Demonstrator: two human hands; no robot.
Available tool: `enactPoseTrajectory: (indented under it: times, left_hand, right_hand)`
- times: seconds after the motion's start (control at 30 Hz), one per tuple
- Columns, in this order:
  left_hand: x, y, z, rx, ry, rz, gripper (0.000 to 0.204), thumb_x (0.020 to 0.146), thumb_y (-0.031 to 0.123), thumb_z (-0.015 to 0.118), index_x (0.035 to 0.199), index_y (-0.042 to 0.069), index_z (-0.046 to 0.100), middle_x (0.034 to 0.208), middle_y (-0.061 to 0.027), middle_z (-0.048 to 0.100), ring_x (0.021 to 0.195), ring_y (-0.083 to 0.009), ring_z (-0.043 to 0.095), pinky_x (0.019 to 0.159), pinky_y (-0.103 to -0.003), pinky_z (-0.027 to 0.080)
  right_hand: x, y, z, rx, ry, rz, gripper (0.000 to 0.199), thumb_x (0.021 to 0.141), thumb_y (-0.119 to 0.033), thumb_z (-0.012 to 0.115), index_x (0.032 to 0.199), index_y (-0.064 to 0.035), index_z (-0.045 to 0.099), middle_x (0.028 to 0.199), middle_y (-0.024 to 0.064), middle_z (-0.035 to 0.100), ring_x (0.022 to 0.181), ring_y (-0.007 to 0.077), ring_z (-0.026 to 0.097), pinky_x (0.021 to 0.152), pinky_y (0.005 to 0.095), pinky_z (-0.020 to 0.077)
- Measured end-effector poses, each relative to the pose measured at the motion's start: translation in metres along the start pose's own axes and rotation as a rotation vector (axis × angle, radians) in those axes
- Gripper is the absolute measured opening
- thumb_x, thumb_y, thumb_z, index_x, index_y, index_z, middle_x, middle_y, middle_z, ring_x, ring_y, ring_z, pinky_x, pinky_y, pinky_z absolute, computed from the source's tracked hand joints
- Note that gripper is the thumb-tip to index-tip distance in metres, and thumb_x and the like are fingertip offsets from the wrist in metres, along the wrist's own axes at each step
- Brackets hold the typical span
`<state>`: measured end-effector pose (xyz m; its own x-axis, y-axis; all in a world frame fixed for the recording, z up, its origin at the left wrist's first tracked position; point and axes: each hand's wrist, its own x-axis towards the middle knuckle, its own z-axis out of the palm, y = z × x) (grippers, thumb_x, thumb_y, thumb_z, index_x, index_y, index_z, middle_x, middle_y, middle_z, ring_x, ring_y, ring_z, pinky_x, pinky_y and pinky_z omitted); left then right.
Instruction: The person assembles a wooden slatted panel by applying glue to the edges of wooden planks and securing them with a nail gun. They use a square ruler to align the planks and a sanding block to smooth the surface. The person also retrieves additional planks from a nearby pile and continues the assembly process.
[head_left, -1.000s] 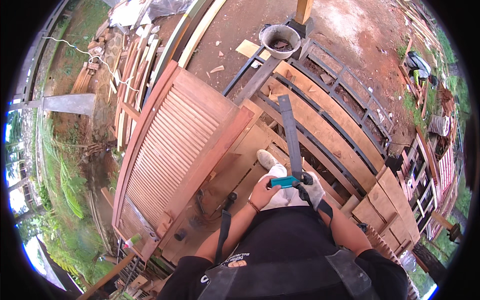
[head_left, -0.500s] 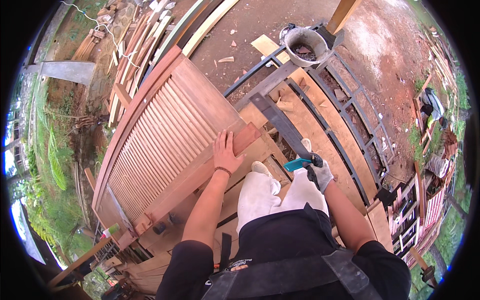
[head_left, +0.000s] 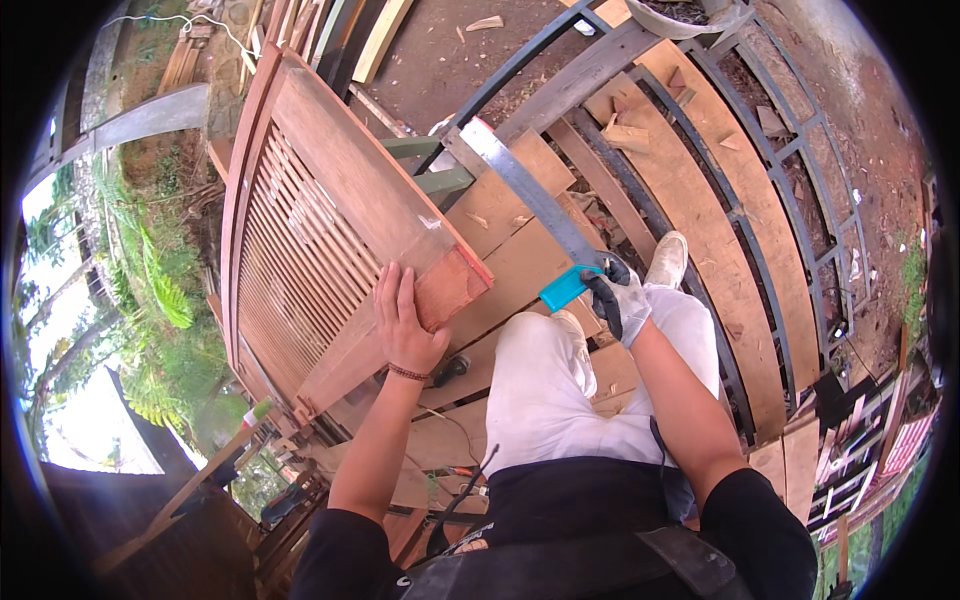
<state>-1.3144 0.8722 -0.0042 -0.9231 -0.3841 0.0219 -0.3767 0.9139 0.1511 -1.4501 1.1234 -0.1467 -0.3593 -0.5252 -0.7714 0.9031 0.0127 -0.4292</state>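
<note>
My left hand point(head_left: 404, 325) lies with outstretched fingers on the lower corner of a reddish-brown louvered wooden panel point(head_left: 345, 165), which has many slats inside a solid frame. The hand is bare, with a beaded bracelet at the wrist. In a grey and black work glove, my right hand point(head_left: 618, 298) is closed round a try square with a teal handle point(head_left: 566, 288). Its long, flat metal blade point(head_left: 530, 190) points up and left, and the tip comes near the panel's right edge without visibly touching it.
Wooden boards point(head_left: 690, 190) and dark metal frames point(head_left: 800, 150) cover the ground beneath and right of my feet. A bucket point(head_left: 690, 22) stands at the far top edge. Wood offcuts point(head_left: 625, 137) lie on the boards. Greenery point(head_left: 150, 290) grows beyond the panel at left.
The view has shifted and turned. My right hand has raised the try square, so its blade now catches the light. My right foot has moved right; my left hand stays on the panel.
</note>
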Motion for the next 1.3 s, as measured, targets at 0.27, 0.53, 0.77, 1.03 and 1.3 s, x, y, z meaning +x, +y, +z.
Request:
enactPoseTrajectory:
  times: [0.27,0.53,0.77,1.03,1.3]
  left_hand:
    - [-0.006,0.001,0.007,0.035,0.108,-0.013,0.076,0.062,0.004,0.069,0.134,-0.001,0.044,0.136,-0.0208,0.047,0.127,-0.0385,0.044,0.107,-0.043,0.037]
    - [-0.016,-0.006,0.013,0.029,0.278,0.036,0.070,0.059,0.007,0.068,0.126,-0.001,0.049,0.127,-0.0195,0.051,0.119,-0.0368,0.050,0.101,-0.044,0.041]
    - [-0.018,-0.004,0.013,0.017,0.316,0.089,0.064,0.063,0.005,0.064,0.125,0.000,0.050,0.124,-0.0193,0.054,0.115,-0.0368,0.052,0.100,-0.044,0.040]
    - [-0.014,-0.001,0.018,0.017,0.278,0.125,0.064,0.066,0.004,0.066,0.127,-0.002,0.048,0.124,-0.0214,0.052,0.116,-0.0385,0.050,0.100,-0.043,0.040]
    - [-0.015,0.001,0.010,0.086,0.255,0.081,0.065,0.065,0.006,0.070,0.126,-0.002,0.048,0.123,-0.0214,0.052,0.115,-0.0388,0.051,0.099,-0.043,0.040]
  right_hand:
    - [0.013,-0.013,0.043,-0.209,-0.077,-0.462,0.023,0.090,-0.012,0.062,0.109,-0.0014,0.056,0.077,0.0016,0.057,0.061,0.0073,0.051,0.054,0.0234,0.0421]
    - [0.013,0.030,0.097,-0.212,-0.165,-0.693,0.024,0.090,-0.009,0.061,0.112,-0.0018,0.055,0.080,0.0010,0.059,0.065,0.0060,0.052,0.057,0.0223,0.0427]
    - [0.011,0.032,0.113,-0.223,-0.145,-0.891,0.014,0.093,-0.009,0.058,0.106,-0.0023,0.056,0.080,-0.0008,0.059,0.067,0.0045,0.051,0.057,0.0202,0.0418]
    - [0.015,0.037,0.115,-0.295,0.007,-0.826,0.014,0.089,-0.010,0.059,0.101,-0.0037,0.057,0.077,0.0005,0.058,0.065,0.0073,0.051,0.056,0.0243,0.0417]
    - [0.011,0.041,0.118,-0.284,-0.093,-0.856,0.020,0.085,-0.001,0.054,0.105,-0.0007,0.057,0.087,0.0071,0.061,0.076,0.0130,0.058,0.069,0.0276,0.0486]
